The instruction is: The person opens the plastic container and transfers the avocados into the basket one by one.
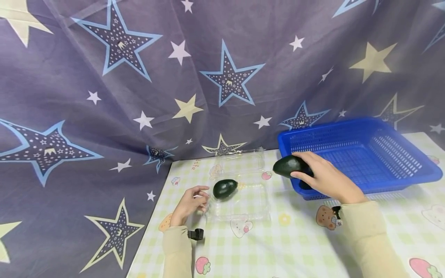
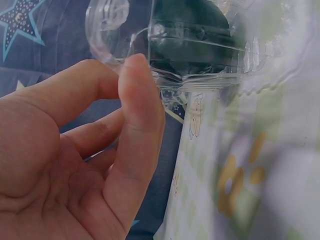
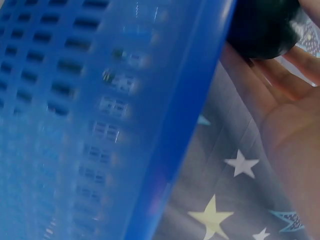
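A dark green avocado (image 1: 287, 166) is in my right hand (image 1: 328, 179), gripped between thumb and fingers above the left rim of the blue basket (image 1: 347, 185). Just under that hand, a second dark shape (image 1: 305, 186) shows at the basket's near left corner, mostly hidden. Another avocado (image 1: 225, 189) lies in the left part of a clear plastic clamshell box (image 1: 243, 204), whose lid (image 1: 243, 162) is folded back. Beside the box's left edge is my left hand (image 1: 190, 202), fingers loosely bent. In the left wrist view a fingertip (image 2: 135, 62) meets or overlaps the box rim.
The blue basket has perforated walls and stands at the back right of the table. A checked cloth (image 1: 271, 247) with cartoon prints covers the table. Behind it hangs a dark curtain (image 1: 243, 116) with stars, reaching down the left side too.
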Motion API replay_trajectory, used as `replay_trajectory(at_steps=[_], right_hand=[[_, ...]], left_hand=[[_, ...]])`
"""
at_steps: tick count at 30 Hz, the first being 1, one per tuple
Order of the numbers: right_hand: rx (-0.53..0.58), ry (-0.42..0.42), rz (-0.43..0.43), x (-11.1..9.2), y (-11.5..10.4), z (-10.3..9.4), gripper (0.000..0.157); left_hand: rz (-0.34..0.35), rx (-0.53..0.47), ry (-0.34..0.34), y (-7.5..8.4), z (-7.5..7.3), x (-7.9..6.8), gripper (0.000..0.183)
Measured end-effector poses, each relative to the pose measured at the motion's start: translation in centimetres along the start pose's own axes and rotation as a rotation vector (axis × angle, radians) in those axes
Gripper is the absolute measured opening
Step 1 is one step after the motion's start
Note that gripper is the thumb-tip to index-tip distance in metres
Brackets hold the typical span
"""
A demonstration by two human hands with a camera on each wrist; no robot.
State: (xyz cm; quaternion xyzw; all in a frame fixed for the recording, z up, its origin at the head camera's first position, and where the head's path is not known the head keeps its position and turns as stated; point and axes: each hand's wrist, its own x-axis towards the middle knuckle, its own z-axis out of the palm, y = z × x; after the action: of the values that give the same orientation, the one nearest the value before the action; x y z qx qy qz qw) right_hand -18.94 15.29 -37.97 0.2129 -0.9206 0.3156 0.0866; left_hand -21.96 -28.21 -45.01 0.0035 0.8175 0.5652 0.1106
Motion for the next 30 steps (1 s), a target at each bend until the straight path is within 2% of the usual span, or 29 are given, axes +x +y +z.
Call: replay_trajectory(at_steps=[9, 18, 30], right_hand=[[-0.020, -0.026, 0.070, -1.0, 1.6, -1.7, 0.066], [-0.056, -0.058, 0.088, -1.8, 3.5, -2.5, 0.068], [-0.090, -0.087, 0.134, -2.9, 5.5, -2.8, 0.070]], left_hand=[[0.011, -0.009, -0.007, 0.1, 0.0, 0.0, 0.046], [0.014, -0.004, -0.010, -0.2, 0.0, 0.3, 0.044], [0.012, -0.006, -0.026, -0.1, 0.0, 0.1, 0.048]])
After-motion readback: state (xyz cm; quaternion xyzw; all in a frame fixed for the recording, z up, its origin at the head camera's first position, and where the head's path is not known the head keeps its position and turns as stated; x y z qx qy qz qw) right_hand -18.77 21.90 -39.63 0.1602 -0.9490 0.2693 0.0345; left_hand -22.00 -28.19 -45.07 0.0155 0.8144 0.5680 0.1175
